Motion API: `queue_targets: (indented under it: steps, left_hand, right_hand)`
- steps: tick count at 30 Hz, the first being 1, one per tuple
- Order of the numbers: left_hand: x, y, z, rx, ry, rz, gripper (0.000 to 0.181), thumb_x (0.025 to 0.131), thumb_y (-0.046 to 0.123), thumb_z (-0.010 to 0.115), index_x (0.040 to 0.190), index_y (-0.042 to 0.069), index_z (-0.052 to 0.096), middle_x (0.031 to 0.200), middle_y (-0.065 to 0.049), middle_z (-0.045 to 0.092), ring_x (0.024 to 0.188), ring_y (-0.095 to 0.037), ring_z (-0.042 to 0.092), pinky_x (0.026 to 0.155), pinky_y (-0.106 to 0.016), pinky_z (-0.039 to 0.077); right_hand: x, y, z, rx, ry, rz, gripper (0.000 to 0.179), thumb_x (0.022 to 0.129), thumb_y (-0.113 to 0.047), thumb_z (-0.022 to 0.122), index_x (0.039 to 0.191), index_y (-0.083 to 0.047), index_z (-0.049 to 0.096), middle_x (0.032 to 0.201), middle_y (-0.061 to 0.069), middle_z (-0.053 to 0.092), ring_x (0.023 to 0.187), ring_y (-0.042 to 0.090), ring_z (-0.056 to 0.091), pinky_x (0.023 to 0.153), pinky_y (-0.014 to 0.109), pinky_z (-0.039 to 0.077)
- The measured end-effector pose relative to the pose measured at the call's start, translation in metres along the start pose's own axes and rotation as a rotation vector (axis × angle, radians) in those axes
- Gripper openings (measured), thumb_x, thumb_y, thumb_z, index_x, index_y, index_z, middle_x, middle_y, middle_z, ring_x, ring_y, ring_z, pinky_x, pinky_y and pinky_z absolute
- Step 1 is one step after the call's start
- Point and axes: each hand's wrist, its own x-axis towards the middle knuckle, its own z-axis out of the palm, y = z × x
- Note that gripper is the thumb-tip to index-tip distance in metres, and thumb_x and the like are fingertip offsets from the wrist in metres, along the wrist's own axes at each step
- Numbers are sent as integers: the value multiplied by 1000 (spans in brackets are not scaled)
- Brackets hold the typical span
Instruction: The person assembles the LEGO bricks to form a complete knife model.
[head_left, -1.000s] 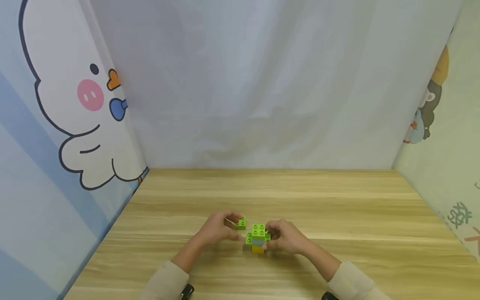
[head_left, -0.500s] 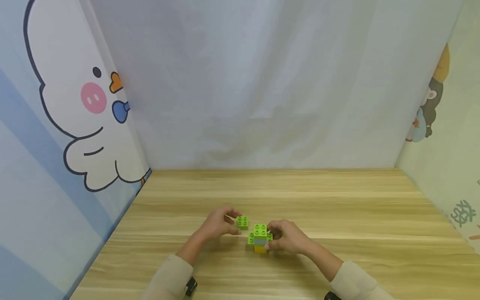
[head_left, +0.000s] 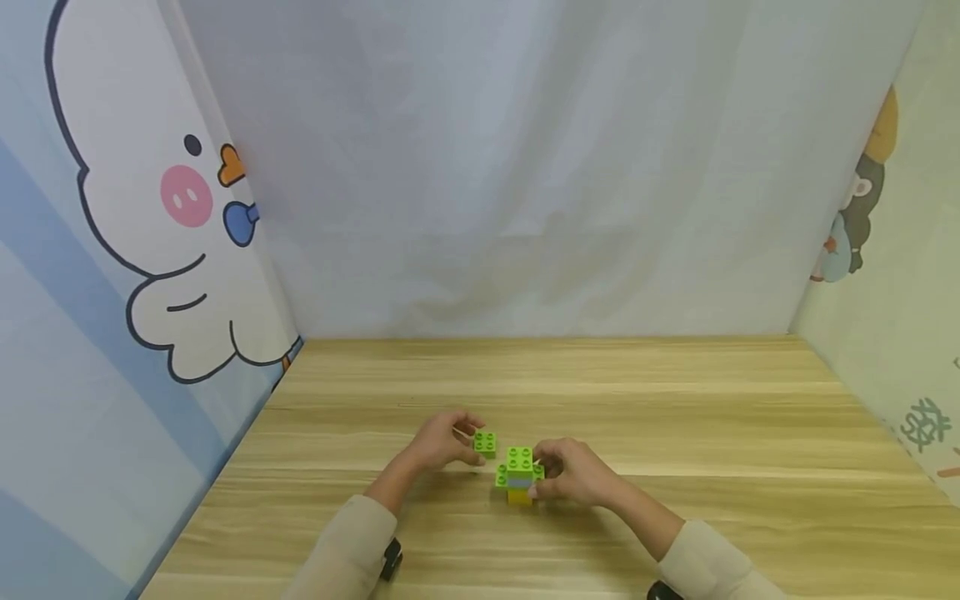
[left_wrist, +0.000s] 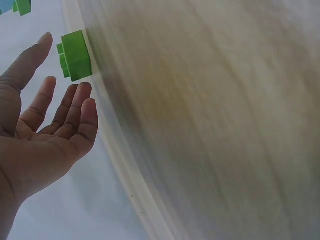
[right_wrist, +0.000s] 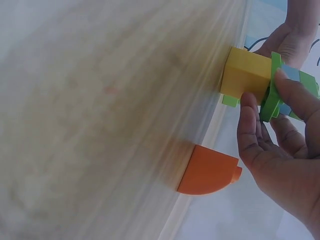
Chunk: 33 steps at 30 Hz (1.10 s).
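Observation:
A stack of toy building bricks (head_left: 520,463) stands upright on the table: yellow at the bottom, a wide green plate, light blue above it, green on top. My right hand (head_left: 576,475) grips the stack from the right, with thumb and fingers at the green plate in the right wrist view, just above the yellow brick (right_wrist: 245,74). A loose green brick (head_left: 485,445) sits studs-up, behind and left of the stack. Beside it my left hand (head_left: 442,442) is spread with relaxed fingers. In the left wrist view a gap shows between those fingers and the green brick (left_wrist: 76,56).
An orange curved brick (right_wrist: 210,171) lies on the table near the right hand; in the head view it is not visible. The wooden table (head_left: 360,383) meets a pale cloth backdrop (head_left: 525,167) behind and printed panels at both sides.
My left fingers, earlier overlapping the loose green brick, have come away from it, and that hand has shifted slightly farther back. My right hand keeps its grip on the stack.

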Motion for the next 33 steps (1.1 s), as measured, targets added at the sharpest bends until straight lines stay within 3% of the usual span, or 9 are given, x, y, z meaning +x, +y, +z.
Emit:
queue_targets:
  steps: [14,24,33]
  left_hand:
    - [15,-14,1,-7,-7,-62,47,66,8,83,108,3,64,103,-12,60,99,-30,55,78,-41,49]
    - [15,-8,6,55,9,-20,39,66,4,82,100,2,66,97,-8,59,95,-29,55,80,-42,48]
    - [10,-2,3,44,3,12,36,68,6,81,100,2,65,93,-4,60,88,-24,59,76,-35,50]
  right_hand:
    - [0,-1,-1,20,-12,8,31,75,-10,77,101,1,62,89,4,64,79,18,61,71,37,51]
    - [0,-3,-1,7,-4,13,30,75,-9,77,100,0,62,88,3,64,78,17,60,70,35,50]
    - [1,-2,0,-7,6,8,30,75,-10,78,99,0,62,87,3,64,78,16,59,70,33,50]
